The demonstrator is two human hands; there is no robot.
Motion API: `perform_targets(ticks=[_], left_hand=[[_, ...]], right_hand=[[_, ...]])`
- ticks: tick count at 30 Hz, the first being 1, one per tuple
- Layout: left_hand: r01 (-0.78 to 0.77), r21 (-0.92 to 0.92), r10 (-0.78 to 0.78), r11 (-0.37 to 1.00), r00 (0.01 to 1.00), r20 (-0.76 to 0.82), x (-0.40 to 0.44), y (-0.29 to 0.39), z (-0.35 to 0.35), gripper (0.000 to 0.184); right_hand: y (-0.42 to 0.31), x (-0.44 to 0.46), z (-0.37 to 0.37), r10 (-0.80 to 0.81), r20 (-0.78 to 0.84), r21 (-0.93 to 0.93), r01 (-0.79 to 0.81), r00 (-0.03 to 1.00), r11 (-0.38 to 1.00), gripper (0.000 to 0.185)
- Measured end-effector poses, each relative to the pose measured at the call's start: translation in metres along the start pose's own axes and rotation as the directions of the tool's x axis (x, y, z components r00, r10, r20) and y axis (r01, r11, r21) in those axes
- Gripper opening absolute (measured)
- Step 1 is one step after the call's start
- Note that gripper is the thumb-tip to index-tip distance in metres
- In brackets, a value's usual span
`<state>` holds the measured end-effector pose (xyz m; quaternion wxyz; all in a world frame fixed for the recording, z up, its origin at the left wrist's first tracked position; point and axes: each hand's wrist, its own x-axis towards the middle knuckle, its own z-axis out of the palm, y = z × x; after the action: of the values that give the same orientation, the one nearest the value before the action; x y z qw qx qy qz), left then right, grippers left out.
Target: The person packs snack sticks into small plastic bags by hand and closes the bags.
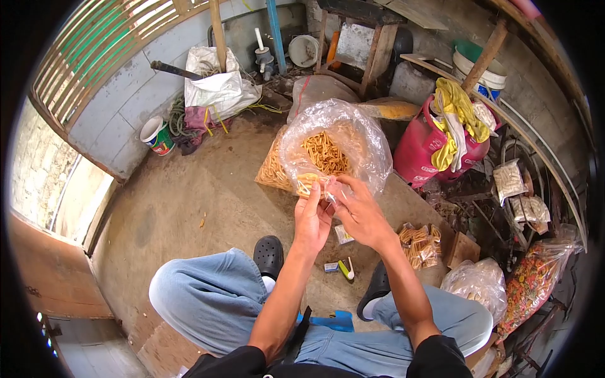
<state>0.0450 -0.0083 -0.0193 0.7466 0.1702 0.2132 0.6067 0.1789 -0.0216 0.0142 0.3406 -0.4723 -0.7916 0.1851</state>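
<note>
A small clear plastic packet [307,183] with yellowish snack sticks inside is held between my two hands, above the near rim of a large bag. My left hand [310,222] is wrapped round the packet's lower part. My right hand [362,213] is closed on the crumpled plastic at the packet's right end. Just beyond them stands the large clear plastic bag [370,143], its mouth wide, with many brown snack sticks [324,154] in it. Below my hands, a small white pack [343,234], a blue box [331,268] and a green-handled tool [345,270] lie on the floor.
Filled snack packets [419,247] lie right of my right forearm. A pink gas cylinder [413,148] with yellow gloves [455,104] on top stands at the right. Further right leans a multicoloured bag [535,272]. A white sack [214,94] and a small bucket [155,135] are at the back left.
</note>
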Motion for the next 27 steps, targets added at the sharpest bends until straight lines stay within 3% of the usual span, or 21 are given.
perform_targets(ticks=[3, 5, 7, 8, 10, 12, 14, 15, 17, 18, 20, 21, 23, 27], left_hand=[[-0.005, 0.063, 0.007, 0.998, 1.0, -0.03, 0.0, 0.003, 0.002, 0.033], [0.029, -0.037, -0.03, 0.999, 0.999, -0.028, 0.002, 0.004, -0.004, 0.034], [0.036, -0.1, -0.043, 0.994, 0.996, -0.072, 0.007, 0.005, -0.016, 0.033], [0.033, -0.162, -0.051, 0.986, 0.993, -0.109, 0.011, 0.007, -0.022, 0.032], [0.04, -0.199, -0.075, 0.979, 0.982, -0.171, 0.017, 0.015, -0.036, 0.029], [0.029, -0.29, -0.098, 0.957, 0.969, -0.226, 0.025, 0.019, -0.057, 0.028], [-0.013, -0.32, -0.089, 0.947, 0.95, -0.3, 0.026, 0.025, -0.06, 0.027], [-0.029, -0.31, -0.064, 0.95, 0.956, -0.286, 0.027, 0.028, -0.066, 0.027], [-0.037, -0.334, -0.052, 0.942, 0.966, -0.253, 0.028, 0.032, -0.077, 0.024], [-0.038, -0.33, -0.05, 0.943, 0.966, -0.254, 0.026, 0.032, -0.075, 0.024], [-0.068, -0.226, -0.009, 0.972, 0.947, -0.322, 0.022, 0.035, -0.067, 0.025], [-0.069, -0.219, -0.006, 0.973, 0.946, -0.325, 0.02, 0.036, -0.065, 0.025], [-0.023, -0.283, -0.066, 0.959, 0.951, -0.303, 0.016, 0.038, -0.064, 0.025], [-0.009, -0.241, -0.059, 0.97, 0.96, -0.274, 0.015, 0.036, -0.074, 0.025]], right_hand=[[0.0, -0.002, 0.0, 0.038, 0.07, -0.061, -0.033, 0.997, 0.998, 0.041], [0.003, -0.002, -0.001, 0.066, 0.118, -0.073, -0.058, 0.991, 0.996, 0.042], [0.01, -0.002, -0.003, -0.018, 0.151, 0.225, -0.016, 0.988, 0.974, 0.031], [0.011, -0.001, -0.006, -0.014, 0.153, 0.228, -0.022, 0.988, 0.973, 0.031], [0.013, 0.001, -0.014, -0.035, 0.062, 0.426, 0.005, 0.997, 0.905, 0.026], [0.028, 0.005, -0.016, -0.025, -0.03, 0.448, 0.036, 0.999, 0.894, 0.024], [0.048, 0.009, -0.016, 0.348, -0.075, 0.593, -0.239, 0.934, 0.769, 0.023], [0.062, 0.011, -0.013, 0.352, -0.077, 0.595, -0.24, 0.933, 0.767, 0.023], [0.096, 0.015, 0.0, 0.522, -0.136, 0.425, -0.426, 0.842, 0.799, 0.022], [0.115, 0.015, 0.01, 0.521, -0.135, 0.428, -0.425, 0.843, 0.798, 0.022], [0.151, 0.016, 0.036, 0.491, -0.152, 0.226, -0.453, 0.858, 0.862, 0.025], [0.165, 0.017, 0.051, 0.491, -0.151, 0.234, -0.452, 0.858, 0.861, 0.025], [0.189, 0.02, 0.078, 0.439, -0.105, 0.064, -0.435, 0.892, 0.898, 0.024], [0.22, 0.031, 0.114, 0.497, -0.028, -0.051, -0.497, 0.867, 0.866, 0.021]])
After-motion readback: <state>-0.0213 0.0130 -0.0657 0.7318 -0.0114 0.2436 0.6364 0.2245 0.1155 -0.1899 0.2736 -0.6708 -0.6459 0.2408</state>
